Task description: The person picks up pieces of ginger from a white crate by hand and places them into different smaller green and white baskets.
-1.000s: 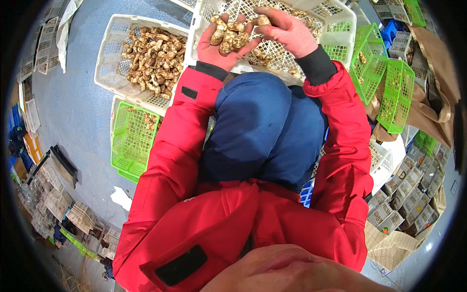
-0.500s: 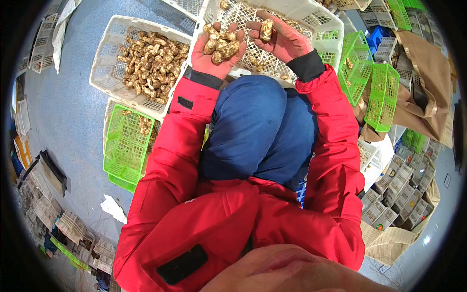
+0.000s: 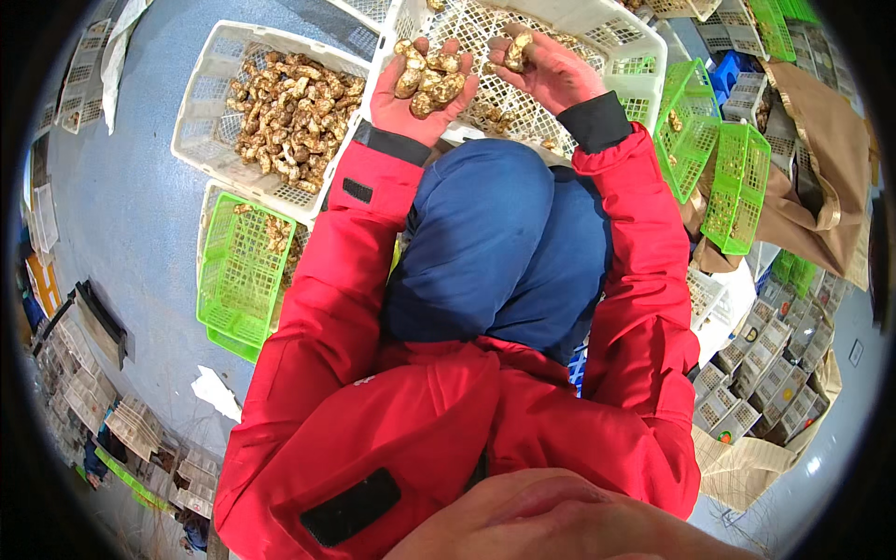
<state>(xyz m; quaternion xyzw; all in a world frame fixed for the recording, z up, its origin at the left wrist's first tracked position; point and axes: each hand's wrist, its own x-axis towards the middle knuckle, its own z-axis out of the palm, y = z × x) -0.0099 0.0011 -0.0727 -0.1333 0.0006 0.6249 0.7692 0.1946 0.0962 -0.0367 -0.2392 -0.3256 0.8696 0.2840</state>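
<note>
My left hand (image 3: 405, 114) is cupped palm up and cradles several brown and cream mushrooms (image 3: 429, 82). To its right, my right hand (image 3: 563, 78) grips a single mushroom (image 3: 516, 52) between thumb and fingers. Both hands are over the near part of a white plastic crate (image 3: 635, 79), in which some mushrooms (image 3: 495, 119) and crumbs lie scattered on the lattice bottom. A second white crate (image 3: 199, 121) on the left holds a big heap of mushrooms (image 3: 297, 121).
A green basket (image 3: 241, 275) rests on another white crate left of my knees, with a few mushrooms beside it. More green baskets (image 3: 735, 191) and a brown cloth (image 3: 812, 159) are at the right. Stacked crates (image 3: 775, 359) stand farther right. White scrap (image 3: 217, 392) lies on the floor.
The mushroom in my right hand has gone from upright to leaning, and that hand has shifted slightly right. My left hand keeps its mushrooms, nearly still.
</note>
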